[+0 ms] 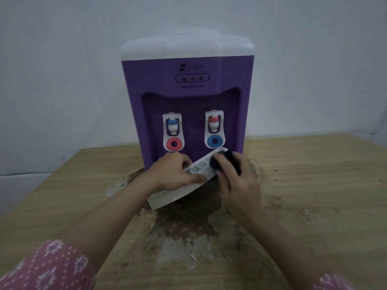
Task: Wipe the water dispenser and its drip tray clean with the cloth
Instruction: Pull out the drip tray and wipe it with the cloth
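A purple water dispenser with a white top stands at the back of a wooden table, two white taps on its front. The white drip tray is out of the dispenser and tilted, its right end raised. My left hand grips the tray at its middle, thumb over the near edge. My right hand holds a dark cloth bunched under its fingers and presses it onto the tray's raised right end. The cloth is mostly hidden by the fingers.
The table surface in front of the dispenser is worn and stained, with a dark peeled patch under the tray. A pale wall rises right behind the dispenser. The table's left edge runs diagonally.
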Tool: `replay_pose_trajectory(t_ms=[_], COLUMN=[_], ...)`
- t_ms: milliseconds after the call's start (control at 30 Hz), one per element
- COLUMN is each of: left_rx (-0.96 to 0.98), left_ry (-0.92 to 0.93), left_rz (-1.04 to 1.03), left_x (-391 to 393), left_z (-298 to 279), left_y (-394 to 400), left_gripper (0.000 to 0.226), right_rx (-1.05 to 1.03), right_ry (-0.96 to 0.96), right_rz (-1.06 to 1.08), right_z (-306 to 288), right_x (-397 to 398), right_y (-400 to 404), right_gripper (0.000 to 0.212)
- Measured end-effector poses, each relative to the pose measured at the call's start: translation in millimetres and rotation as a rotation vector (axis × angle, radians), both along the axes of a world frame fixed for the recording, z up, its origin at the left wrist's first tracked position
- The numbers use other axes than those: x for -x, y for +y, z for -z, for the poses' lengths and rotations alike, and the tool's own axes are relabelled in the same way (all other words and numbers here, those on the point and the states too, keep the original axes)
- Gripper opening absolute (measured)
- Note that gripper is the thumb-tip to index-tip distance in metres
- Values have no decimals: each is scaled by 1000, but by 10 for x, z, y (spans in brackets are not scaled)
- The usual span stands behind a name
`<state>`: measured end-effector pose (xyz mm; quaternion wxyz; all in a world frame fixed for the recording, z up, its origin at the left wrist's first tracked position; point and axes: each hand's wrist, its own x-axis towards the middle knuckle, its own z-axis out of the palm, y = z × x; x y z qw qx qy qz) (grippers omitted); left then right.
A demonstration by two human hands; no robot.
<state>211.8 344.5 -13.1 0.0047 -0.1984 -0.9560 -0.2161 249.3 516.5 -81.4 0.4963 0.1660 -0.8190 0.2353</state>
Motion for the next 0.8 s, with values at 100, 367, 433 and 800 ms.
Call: replay_pose_trajectory(t_ms=[100,367,433,800], left_rx=[-9,-9,-62,-80], left_ry=[18,88,94,75], left_rz=[-2,-26,-18,-49], left_x=[-117,-306,-301,-302], left_z=[-96,-132,-132,-135], left_y=[-25,-77,-69,-26], left_gripper=[47,47,48,49], right_rx=[-115,59,-89,329], right_ry=[60,41,99,-56], right_rz=[6,18,-81,-118], right_z=[68,-11,37,3], right_x=[41,12,-39,-78], right_y=[-80,-76,-131,-257], right_gripper=[35,34,32,41])
